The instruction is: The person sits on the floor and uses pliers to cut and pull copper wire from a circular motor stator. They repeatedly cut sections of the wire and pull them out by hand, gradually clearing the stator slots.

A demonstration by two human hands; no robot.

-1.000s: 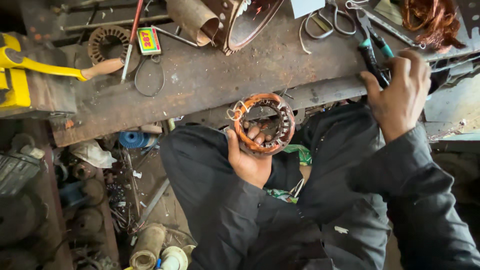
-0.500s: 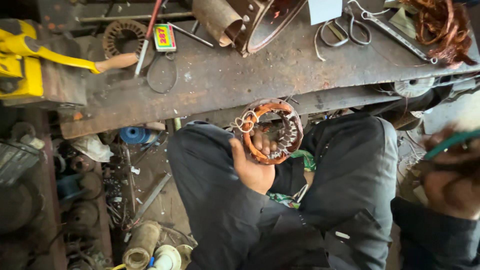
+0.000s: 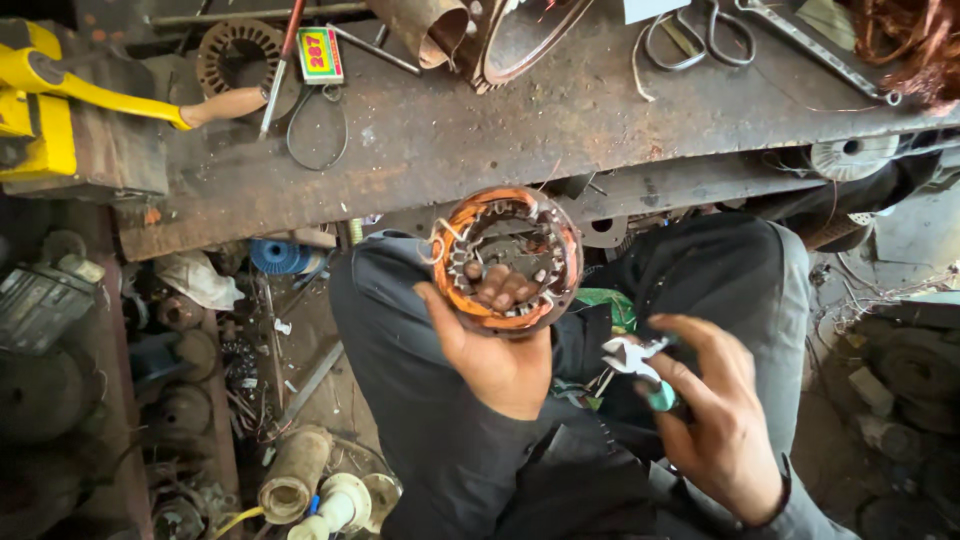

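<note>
My left hand grips a round motor stator with orange copper windings, fingers hooked through its centre, held above my lap. My right hand holds small pliers with a teal handle, metal jaws pointing left toward the stator, a short gap away. Both hands sit over my dark trousers, just below the rusty workbench edge.
On the bench lie a yellow-handled tool, a second stator core, a screwdriver, scissors, a metal tube and tangled copper wire. Motor parts and scrap clutter the floor at left.
My right hand came down from the bench's far right to my lap, now holding the pliers beside the stator. The left hand kept the stator roughly in place.
</note>
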